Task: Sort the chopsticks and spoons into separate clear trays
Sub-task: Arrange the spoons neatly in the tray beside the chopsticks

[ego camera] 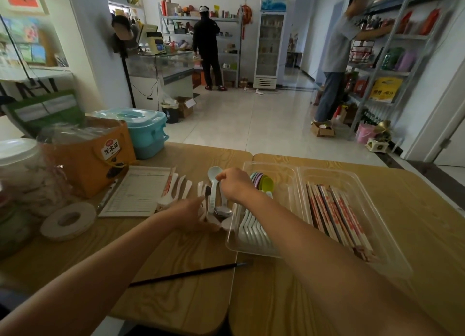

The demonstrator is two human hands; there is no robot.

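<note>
Head view.

- Table (276, 298): two wooden tops butted together.
- Spoon tray (233, 235): clear, at the left edge of the right-hand top. White spoons (251, 231) are stacked at its near end, coloured spoons (263, 182) at its far end.
- Chopstick tray (334, 175): clear, touching the spoon tray's right side. It holds wrapped chopsticks (337, 217) laid lengthwise.
- Loose spoons (176, 188): white, unsorted, on the left-hand top near its right edge, just left of the spoon tray. One wrapped pair (169, 182) lies at their left side.
- Right hand (235, 184): fingers curled on a pale spoon (214, 174), held upright over the pile, bowl up.
- Left hand (193, 214): blurred, fingers in among the loose spoons; its grip cannot be told.
- Metal spoon (222, 211): just beside the spoon tray's left wall.
- Form pad (138, 193): left of the loose spoons.
- Tape roll (68, 221): near the pad's near-left corner.
- Brush (186, 275): dark, lying near the front edge.
- Orange bag (88, 159) and blue box (147, 131): far-left corner.
</note>
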